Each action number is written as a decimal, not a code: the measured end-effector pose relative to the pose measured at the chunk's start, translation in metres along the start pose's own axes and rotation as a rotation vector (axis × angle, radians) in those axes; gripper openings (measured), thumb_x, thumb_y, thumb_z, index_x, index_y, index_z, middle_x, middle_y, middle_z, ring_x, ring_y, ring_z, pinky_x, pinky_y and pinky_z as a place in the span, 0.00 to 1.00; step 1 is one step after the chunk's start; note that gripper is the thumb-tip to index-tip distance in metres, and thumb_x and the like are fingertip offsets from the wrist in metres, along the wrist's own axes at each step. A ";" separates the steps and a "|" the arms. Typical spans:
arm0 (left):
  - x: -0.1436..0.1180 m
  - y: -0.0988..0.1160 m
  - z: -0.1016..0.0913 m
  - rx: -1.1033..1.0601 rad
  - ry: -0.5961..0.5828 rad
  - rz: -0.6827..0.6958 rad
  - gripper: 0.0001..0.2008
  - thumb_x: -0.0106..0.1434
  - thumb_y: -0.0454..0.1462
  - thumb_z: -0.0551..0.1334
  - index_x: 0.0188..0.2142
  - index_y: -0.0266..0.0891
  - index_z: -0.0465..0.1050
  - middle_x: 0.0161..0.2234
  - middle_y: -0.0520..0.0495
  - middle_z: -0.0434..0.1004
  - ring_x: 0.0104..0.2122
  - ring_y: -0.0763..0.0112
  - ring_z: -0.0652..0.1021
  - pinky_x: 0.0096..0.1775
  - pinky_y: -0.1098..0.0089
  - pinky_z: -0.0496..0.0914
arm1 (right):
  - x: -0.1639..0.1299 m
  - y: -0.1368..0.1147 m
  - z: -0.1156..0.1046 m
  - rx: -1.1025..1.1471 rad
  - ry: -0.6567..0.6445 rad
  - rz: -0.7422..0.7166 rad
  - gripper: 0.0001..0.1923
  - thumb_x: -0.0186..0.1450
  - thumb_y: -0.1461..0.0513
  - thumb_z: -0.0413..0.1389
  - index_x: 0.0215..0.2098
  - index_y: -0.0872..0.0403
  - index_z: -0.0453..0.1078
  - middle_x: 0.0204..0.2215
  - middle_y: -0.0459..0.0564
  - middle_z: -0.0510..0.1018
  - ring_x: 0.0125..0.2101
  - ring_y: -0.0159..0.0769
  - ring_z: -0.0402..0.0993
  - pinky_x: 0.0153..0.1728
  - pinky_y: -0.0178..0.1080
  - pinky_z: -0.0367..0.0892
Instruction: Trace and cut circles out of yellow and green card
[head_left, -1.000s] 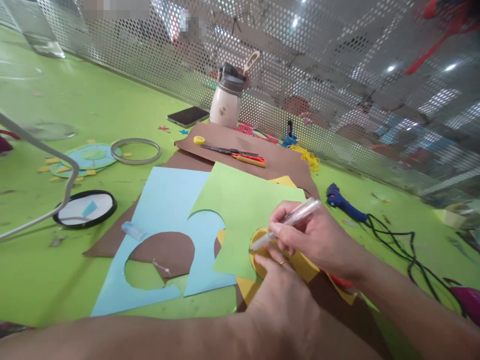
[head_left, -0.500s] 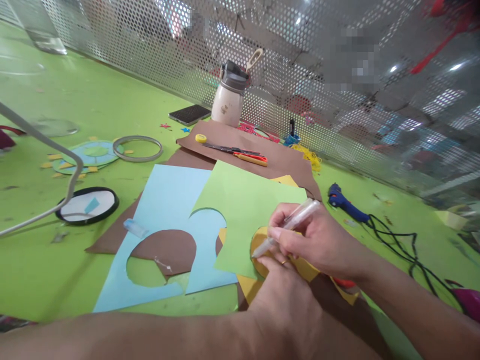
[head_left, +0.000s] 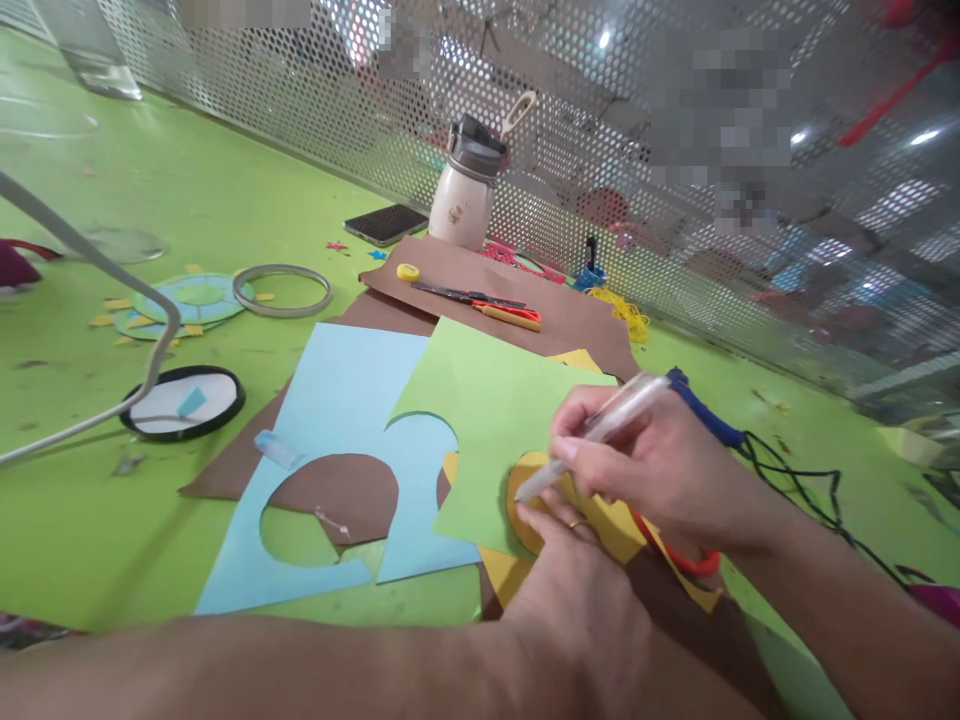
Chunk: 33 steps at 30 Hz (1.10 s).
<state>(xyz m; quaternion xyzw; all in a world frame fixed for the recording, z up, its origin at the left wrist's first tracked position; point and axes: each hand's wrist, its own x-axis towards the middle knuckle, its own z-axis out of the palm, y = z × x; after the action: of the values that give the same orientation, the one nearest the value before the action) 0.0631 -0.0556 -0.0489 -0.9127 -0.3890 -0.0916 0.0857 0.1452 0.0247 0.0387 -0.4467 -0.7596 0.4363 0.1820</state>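
Note:
My right hand [head_left: 637, 450] is closed around a pen [head_left: 626, 400] with a clear whitish barrel. The pen's tip meets the left edge of a round yellow piece [head_left: 529, 472]. On that piece rest the outstretched fingers of my left hand [head_left: 574, 560], partly hidden under the right hand. Beneath lies a light green paper sheet [head_left: 487, 390] with a curved bite cut from its left side. It overlaps a light blue sheet [head_left: 360, 380] with a round hole. Yellow paper [head_left: 504, 572] shows from underneath, and a red ring-like handle [head_left: 694, 565] sits below my right wrist.
Brown sheets [head_left: 420, 255] carry scissors [head_left: 510, 308] and a small yellow cap [head_left: 407, 272]. Behind stand a white bottle [head_left: 461, 205], a phone [head_left: 385, 224] and a perforated screen [head_left: 300, 90]. A ring [head_left: 282, 312] and a black-rimmed disc [head_left: 184, 427] lie left; a corded blue tool [head_left: 705, 408] lies right.
My right hand and pen have shifted slightly right and up, the pen still at the round piece's left edge. More of the red handle shows. The whole view has shifted a little.

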 end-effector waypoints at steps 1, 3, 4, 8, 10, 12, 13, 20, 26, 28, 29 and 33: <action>0.001 -0.001 -0.001 -0.009 -0.017 0.007 0.11 0.55 0.43 0.64 0.31 0.40 0.83 0.33 0.32 0.81 0.39 0.38 0.78 0.34 0.45 0.71 | -0.001 0.000 -0.003 -0.004 0.052 -0.032 0.09 0.61 0.68 0.55 0.23 0.53 0.66 0.15 0.38 0.68 0.17 0.25 0.64 0.18 0.27 0.58; 0.002 -0.003 -0.003 -0.017 -0.052 0.019 0.13 0.56 0.43 0.63 0.34 0.38 0.83 0.34 0.30 0.81 0.41 0.34 0.77 0.32 0.44 0.70 | -0.002 0.001 -0.007 0.042 0.129 -0.059 0.09 0.61 0.67 0.56 0.23 0.54 0.68 0.16 0.39 0.69 0.17 0.24 0.64 0.19 0.27 0.60; 0.004 -0.004 -0.005 -0.019 -0.063 0.023 0.13 0.56 0.42 0.63 0.35 0.38 0.83 0.34 0.30 0.81 0.42 0.33 0.77 0.32 0.44 0.71 | -0.003 0.004 -0.009 0.082 0.156 -0.062 0.08 0.62 0.66 0.56 0.25 0.54 0.69 0.17 0.39 0.70 0.18 0.25 0.64 0.19 0.27 0.62; 0.009 -0.011 -0.019 -0.047 -0.198 0.106 0.13 0.57 0.42 0.63 0.38 0.41 0.83 0.33 0.33 0.82 0.44 0.28 0.76 0.30 0.45 0.71 | -0.012 0.021 -0.016 0.203 0.255 -0.070 0.06 0.67 0.60 0.55 0.33 0.53 0.71 0.19 0.41 0.74 0.20 0.28 0.68 0.23 0.30 0.67; 0.010 -0.016 -0.030 -0.037 -0.279 0.141 0.14 0.59 0.40 0.62 0.42 0.41 0.81 0.36 0.32 0.81 0.44 0.27 0.76 0.29 0.46 0.71 | -0.020 0.032 -0.020 0.253 0.298 -0.072 0.06 0.68 0.59 0.55 0.36 0.53 0.71 0.21 0.42 0.75 0.22 0.28 0.70 0.26 0.31 0.68; 0.011 -0.022 -0.039 -0.007 -0.275 0.149 0.14 0.58 0.38 0.62 0.41 0.37 0.81 0.35 0.32 0.81 0.40 0.36 0.78 0.30 0.50 0.71 | -0.030 0.045 -0.024 0.302 0.337 -0.063 0.07 0.68 0.58 0.55 0.36 0.53 0.70 0.23 0.43 0.76 0.24 0.29 0.71 0.28 0.32 0.68; 0.011 -0.026 -0.042 -0.002 -0.261 0.163 0.11 0.57 0.35 0.62 0.38 0.36 0.81 0.31 0.35 0.80 0.35 0.44 0.79 0.29 0.54 0.70 | -0.035 0.051 -0.026 0.321 0.358 -0.053 0.07 0.68 0.58 0.55 0.36 0.54 0.70 0.23 0.43 0.76 0.24 0.29 0.71 0.28 0.33 0.68; 0.004 -0.053 -0.038 0.157 -0.259 0.306 0.06 0.49 0.32 0.65 0.30 0.36 0.77 0.28 0.42 0.75 0.27 0.59 0.74 0.28 0.63 0.66 | -0.061 0.073 -0.029 0.410 0.401 -0.011 0.06 0.67 0.60 0.56 0.37 0.55 0.68 0.24 0.43 0.74 0.24 0.30 0.71 0.30 0.36 0.68; -0.008 -0.066 -0.033 0.060 -0.138 0.210 0.11 0.56 0.29 0.59 0.38 0.36 0.75 0.39 0.40 0.78 0.38 0.59 0.77 0.41 0.63 0.69 | -0.059 0.070 -0.022 0.492 0.335 0.036 0.07 0.67 0.58 0.54 0.34 0.55 0.65 0.21 0.41 0.70 0.21 0.29 0.66 0.26 0.35 0.66; -0.012 -0.071 -0.031 0.024 -0.127 0.188 0.13 0.57 0.28 0.58 0.41 0.37 0.74 0.42 0.41 0.78 0.41 0.61 0.77 0.44 0.64 0.69 | -0.058 0.071 -0.020 0.458 0.328 0.041 0.09 0.67 0.58 0.53 0.33 0.55 0.66 0.21 0.42 0.70 0.22 0.29 0.67 0.27 0.35 0.66; -0.015 -0.074 -0.030 0.011 -0.122 0.185 0.14 0.57 0.28 0.58 0.42 0.38 0.74 0.43 0.41 0.78 0.43 0.61 0.76 0.45 0.65 0.69 | -0.058 0.071 -0.019 0.436 0.331 0.038 0.09 0.68 0.58 0.53 0.33 0.55 0.67 0.22 0.42 0.70 0.23 0.30 0.67 0.28 0.35 0.66; -0.021 -0.084 -0.021 0.003 -0.037 0.185 0.18 0.56 0.26 0.58 0.45 0.37 0.74 0.49 0.40 0.76 0.47 0.60 0.75 0.45 0.66 0.72 | -0.062 0.069 -0.019 0.388 0.366 0.036 0.07 0.68 0.59 0.53 0.36 0.55 0.67 0.26 0.43 0.71 0.28 0.31 0.69 0.32 0.35 0.67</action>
<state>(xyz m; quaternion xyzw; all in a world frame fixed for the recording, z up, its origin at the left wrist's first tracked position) -0.0144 -0.0173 -0.0268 -0.9461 -0.3046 -0.0658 0.0879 0.2276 -0.0026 -0.0006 -0.4881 -0.6081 0.4891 0.3908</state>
